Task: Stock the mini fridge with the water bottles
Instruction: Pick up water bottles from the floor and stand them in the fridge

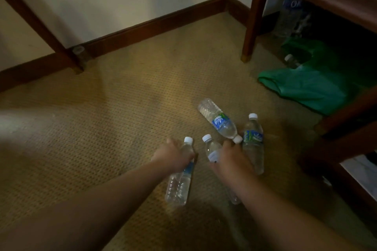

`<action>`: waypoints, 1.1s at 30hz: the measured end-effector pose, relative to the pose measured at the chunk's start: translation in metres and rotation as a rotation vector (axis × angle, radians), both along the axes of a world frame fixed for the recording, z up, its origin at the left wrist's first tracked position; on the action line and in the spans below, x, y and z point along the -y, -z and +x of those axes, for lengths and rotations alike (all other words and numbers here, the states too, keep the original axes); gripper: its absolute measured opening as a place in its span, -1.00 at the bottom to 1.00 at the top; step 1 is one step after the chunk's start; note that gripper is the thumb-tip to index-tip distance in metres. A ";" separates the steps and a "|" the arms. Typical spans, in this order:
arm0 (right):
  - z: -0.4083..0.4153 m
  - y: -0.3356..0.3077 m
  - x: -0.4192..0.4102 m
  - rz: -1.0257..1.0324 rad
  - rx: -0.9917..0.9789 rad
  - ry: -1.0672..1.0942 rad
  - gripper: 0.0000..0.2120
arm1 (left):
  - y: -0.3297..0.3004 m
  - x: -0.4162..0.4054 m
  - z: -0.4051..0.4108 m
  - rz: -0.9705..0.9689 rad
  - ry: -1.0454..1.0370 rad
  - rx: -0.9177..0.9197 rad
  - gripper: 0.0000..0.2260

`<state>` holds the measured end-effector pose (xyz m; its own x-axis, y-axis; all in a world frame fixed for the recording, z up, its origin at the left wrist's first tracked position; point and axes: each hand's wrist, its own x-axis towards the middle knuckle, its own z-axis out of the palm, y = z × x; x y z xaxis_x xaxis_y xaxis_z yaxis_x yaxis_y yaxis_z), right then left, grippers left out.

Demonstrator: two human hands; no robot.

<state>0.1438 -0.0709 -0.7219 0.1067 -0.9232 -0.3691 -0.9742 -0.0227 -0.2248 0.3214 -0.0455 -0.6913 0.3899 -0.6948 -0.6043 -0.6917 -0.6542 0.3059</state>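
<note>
Both hands grip clear water bottles: left hand [173, 156] one bottle [179, 179], right hand [232, 159] another [211, 149].

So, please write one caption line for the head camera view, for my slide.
Left hand and right hand each grip a water bottle on the carpet.

A furnished room, perhaps a hotel's: woven carpet [122, 108]; dark wooden baseboard [155, 26]; wooden furniture legs [250, 32].

Left arm: reached forward and down, forearm bare.
Left hand [173, 156]: fingers curled round something.
Right arm: stretched forward alongside.
Right hand [232, 159]: back up, fingers curled in a grip.
</note>
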 end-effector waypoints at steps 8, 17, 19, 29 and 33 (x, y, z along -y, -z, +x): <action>0.010 0.010 0.017 -0.017 0.087 -0.019 -0.35 | 0.009 0.018 -0.010 -0.005 0.209 0.046 -0.63; -0.068 -0.066 -0.026 -0.099 0.590 0.293 -0.59 | -0.059 0.021 -0.019 -0.375 0.369 -0.105 -0.82; -0.088 -0.094 -0.034 -0.130 0.662 0.322 -0.59 | -0.079 0.023 -0.029 -0.420 0.477 -0.123 -0.79; -0.179 -0.218 -0.098 -0.392 0.710 0.394 -0.42 | -0.213 0.038 -0.120 -0.558 1.018 -0.075 -0.81; -0.220 -0.250 -0.134 -0.533 0.665 0.510 -0.46 | -0.267 0.027 -0.171 -0.667 1.179 -0.049 -0.79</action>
